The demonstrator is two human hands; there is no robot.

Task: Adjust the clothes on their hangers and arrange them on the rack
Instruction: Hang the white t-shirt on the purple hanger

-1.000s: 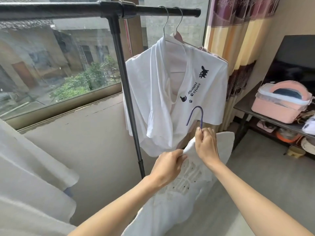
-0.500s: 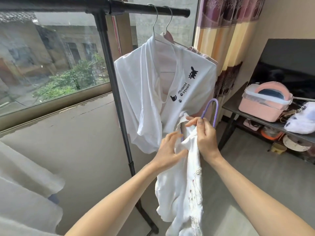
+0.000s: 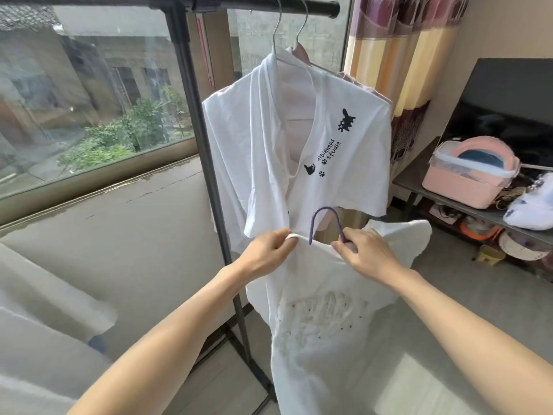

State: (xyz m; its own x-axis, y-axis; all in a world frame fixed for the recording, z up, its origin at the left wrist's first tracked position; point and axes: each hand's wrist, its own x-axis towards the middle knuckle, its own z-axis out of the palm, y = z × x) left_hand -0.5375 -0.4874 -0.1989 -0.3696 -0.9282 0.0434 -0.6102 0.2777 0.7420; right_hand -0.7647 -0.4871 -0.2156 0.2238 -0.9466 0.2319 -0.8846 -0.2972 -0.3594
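I count two hangers on the rack (image 3: 239, 3); printed shirt (image 3: 344, 163) reads "studio". Both hands, left hand (image 3: 266, 250) and right hand (image 3: 366, 254), pinch one white shirt (image 3: 323, 339).

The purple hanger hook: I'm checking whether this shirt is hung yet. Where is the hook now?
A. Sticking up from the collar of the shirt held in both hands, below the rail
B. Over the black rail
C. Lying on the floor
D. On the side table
A: the purple hanger hook rises from the held shirt's collar between the left hand and right hand, well below the rail.
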